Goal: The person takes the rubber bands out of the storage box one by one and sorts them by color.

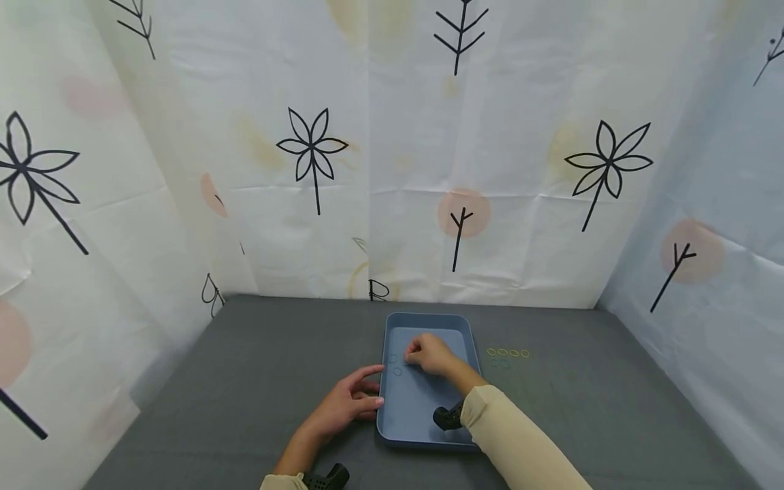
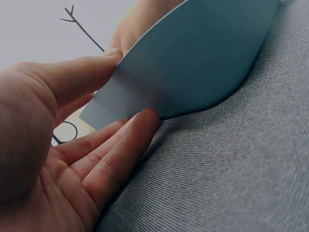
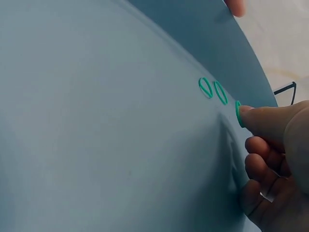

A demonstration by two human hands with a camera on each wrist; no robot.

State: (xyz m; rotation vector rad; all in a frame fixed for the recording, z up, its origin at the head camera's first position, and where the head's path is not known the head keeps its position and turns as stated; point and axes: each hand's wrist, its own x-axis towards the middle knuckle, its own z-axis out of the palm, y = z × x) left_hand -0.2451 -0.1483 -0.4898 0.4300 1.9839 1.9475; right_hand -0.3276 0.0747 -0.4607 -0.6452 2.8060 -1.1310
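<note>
A blue tray (image 1: 422, 415) lies on the table, its long side running away from me. Over its far half, my right hand (image 1: 431, 355) pinches a small green rubber band (image 3: 238, 114) between thumb and forefinger, the other fingers curled in. Two more green rubber bands (image 3: 220, 92) lie on the tray floor near the left wall, just beside the pinched one. My left hand (image 1: 346, 403) rests against the tray's left side. In the left wrist view its thumb (image 2: 91, 72) touches near the rim, and the long fingers (image 2: 120, 150) lie along the outer wall near the cloth.
On the table right of the tray lie a row of several yellow rubber bands (image 1: 508, 353) and, just nearer, two green bands (image 1: 500, 364). Dark grey cloth (image 1: 294, 347) covers the table. A white patterned curtain (image 1: 404, 150) stands behind and along both sides.
</note>
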